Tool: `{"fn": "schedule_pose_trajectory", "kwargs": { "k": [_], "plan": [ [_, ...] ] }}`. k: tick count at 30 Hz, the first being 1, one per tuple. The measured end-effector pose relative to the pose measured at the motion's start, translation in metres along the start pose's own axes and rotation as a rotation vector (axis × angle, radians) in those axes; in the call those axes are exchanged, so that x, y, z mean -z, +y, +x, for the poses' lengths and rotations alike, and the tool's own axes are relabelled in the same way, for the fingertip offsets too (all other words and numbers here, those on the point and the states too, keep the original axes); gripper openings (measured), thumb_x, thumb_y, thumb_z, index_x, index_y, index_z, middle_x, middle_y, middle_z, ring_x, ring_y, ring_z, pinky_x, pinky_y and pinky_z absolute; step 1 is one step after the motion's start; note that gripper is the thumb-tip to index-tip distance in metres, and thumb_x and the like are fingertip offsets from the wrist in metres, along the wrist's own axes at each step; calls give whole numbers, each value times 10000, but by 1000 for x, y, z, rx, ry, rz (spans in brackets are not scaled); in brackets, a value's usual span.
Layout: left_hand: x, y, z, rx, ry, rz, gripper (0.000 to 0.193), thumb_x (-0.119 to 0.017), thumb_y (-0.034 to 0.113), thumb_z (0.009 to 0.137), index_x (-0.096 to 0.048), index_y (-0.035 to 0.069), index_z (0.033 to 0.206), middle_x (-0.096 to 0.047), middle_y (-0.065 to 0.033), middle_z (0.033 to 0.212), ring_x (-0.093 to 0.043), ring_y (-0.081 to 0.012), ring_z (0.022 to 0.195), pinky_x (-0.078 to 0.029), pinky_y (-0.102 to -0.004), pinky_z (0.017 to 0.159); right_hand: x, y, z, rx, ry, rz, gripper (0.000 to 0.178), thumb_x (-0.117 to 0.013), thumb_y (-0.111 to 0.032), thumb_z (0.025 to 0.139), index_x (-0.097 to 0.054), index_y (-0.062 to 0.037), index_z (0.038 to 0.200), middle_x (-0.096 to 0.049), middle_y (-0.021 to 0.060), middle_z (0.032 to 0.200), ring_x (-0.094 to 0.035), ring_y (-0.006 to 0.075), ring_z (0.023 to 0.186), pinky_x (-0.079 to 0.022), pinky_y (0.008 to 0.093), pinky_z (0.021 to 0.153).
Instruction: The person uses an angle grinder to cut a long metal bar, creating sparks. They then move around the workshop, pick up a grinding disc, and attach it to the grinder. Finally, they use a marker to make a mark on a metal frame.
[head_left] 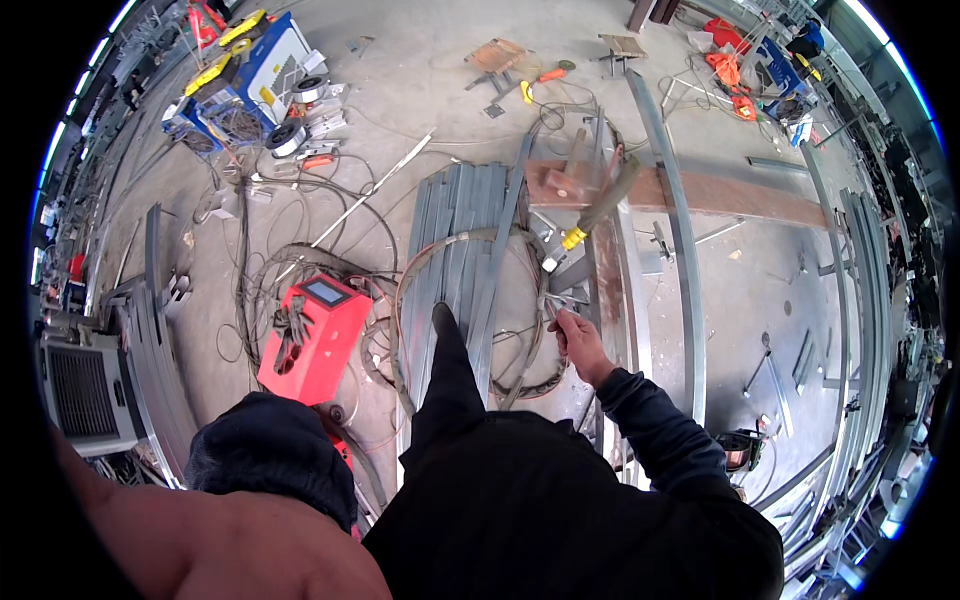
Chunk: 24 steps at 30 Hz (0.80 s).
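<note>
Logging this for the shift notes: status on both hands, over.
Right hand shut on small metal piece at the steel frame. Left hand hidden; dark sleeve over grey steel strips. Blurred yellow-collared tool just above the piece.

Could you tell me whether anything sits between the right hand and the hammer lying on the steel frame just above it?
Nothing solid blocks it. The right hand already holds a small metal piece, and only a short open stretch with thin cables separates it from the hammer on the steel frame.

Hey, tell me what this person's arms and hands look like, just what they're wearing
The right arm wears a long dark navy sleeve, creased, ending at the wrist; the right hand is bare, no glove. The left arm is wrapped in dark, thick fabric; the left hand cannot be made out.
</note>
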<state>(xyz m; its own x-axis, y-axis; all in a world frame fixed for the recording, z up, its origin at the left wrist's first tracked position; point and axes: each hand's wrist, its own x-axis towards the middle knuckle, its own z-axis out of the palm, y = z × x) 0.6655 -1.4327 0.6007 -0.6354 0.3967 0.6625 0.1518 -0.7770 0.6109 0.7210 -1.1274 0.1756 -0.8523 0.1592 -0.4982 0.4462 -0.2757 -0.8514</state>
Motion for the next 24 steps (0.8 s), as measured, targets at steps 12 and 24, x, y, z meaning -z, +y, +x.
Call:
{"fn": "schedule_pose_trajectory", "kwargs": {
  "k": [12, 24],
  "plan": [
    [265, -83, 304, 188, -150, -86, 176, -565, 245, 1010, -625, 91, 1071, -610, -103, 962, -619, -244, 888, -516, -444, 805, -50, -99, 174, -227, 326, -20, 465, -461, -409, 1116, -658, -41, 910, -492, -21, 615, -453, 84, 490, -385, 270, 457],
    [353, -327, 520, 159, -739, 221, 234, -838, 62, 821, -713, 122, 1009, -637, -78, 956, -641, -244, 775, -510, -363, 632, -62, -235, 432, -107, 449, -197, 389, -579, -348, 1043, -701, 9, 947, -590, 62, 683, -575, 155, 670, -466, 343, 643]
  ]
}}
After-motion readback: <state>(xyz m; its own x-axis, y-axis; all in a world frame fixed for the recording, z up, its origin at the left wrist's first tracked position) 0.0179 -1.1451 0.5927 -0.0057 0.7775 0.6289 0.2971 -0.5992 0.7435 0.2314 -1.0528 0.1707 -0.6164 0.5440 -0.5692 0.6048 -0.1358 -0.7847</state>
